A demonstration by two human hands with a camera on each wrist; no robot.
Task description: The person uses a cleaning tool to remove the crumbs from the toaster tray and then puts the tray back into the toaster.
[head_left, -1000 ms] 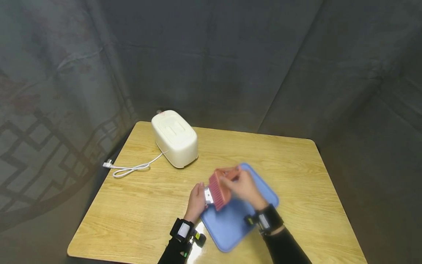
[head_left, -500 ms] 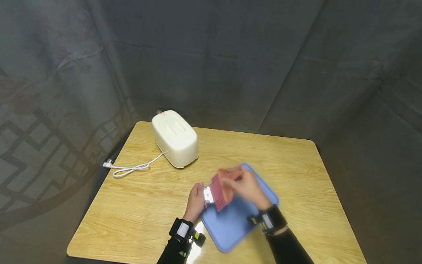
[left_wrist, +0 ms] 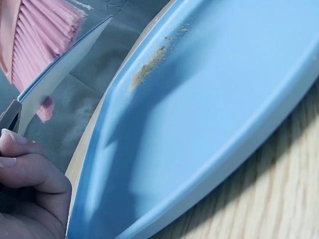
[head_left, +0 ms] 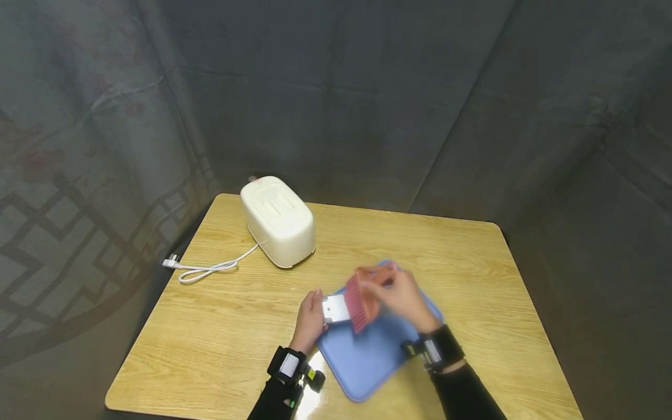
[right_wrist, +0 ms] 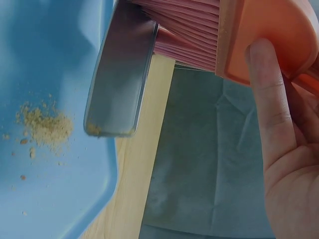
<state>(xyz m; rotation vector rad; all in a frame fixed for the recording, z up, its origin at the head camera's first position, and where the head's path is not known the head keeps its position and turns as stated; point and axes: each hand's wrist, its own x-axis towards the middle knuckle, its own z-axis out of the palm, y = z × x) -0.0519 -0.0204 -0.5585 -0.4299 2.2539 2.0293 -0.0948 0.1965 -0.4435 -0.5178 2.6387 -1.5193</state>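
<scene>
— What's in their hands?

— The right hand (head_left: 401,294) has its grip closed round a pink brush (head_left: 361,298), bristles laid against a flat metal tray (head_left: 336,308). The left hand (head_left: 311,319) pinches that tray at its near end.

— Where is all this?

— Over the left edge of a blue tray (head_left: 367,356) lying on the bench (head_left: 220,315). Brown crumbs (right_wrist: 42,127) lie on the blue tray just under the metal one.

— Anything else about?

— A cream toaster (head_left: 278,220) stands well apart at the back left, its white cord (head_left: 210,268) trailing to the bench edge.
</scene>
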